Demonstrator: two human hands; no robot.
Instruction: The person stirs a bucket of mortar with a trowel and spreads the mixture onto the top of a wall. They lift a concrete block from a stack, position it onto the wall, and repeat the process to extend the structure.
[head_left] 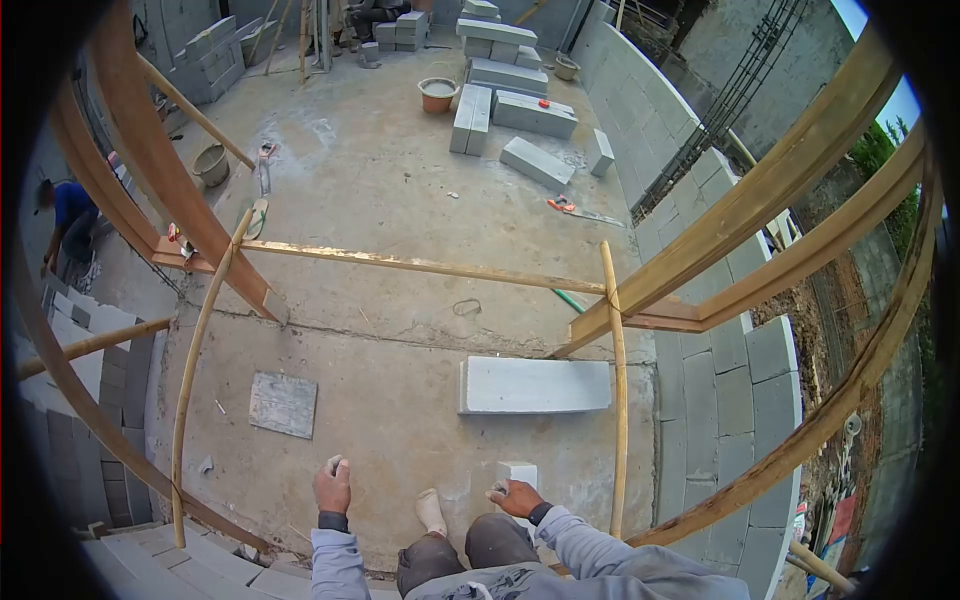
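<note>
My left hand (333,487) is raised over the concrete floor at the lower middle, its fingers curled together; whether they hold anything is too small to tell. My right hand (516,498) is closed in front of my right knee, beside a small white block (517,474) that it partly covers. What its fingers hold, if anything, cannot be made out. A long grey block (536,386) lies on the floor ahead of my right hand. Ahead of my left hand lies a flat square board (283,404). My bare foot (431,511) shows between the hands.
A wooden frame with a low crossbar (430,266) spans ahead, braced by bamboo poles (613,400). Block walls (715,400) flank the right side. Beyond stand stacked blocks (508,75), an orange bucket (437,95) and a saw (585,212). A person (72,215) bends at the far left; another sits at the back.
</note>
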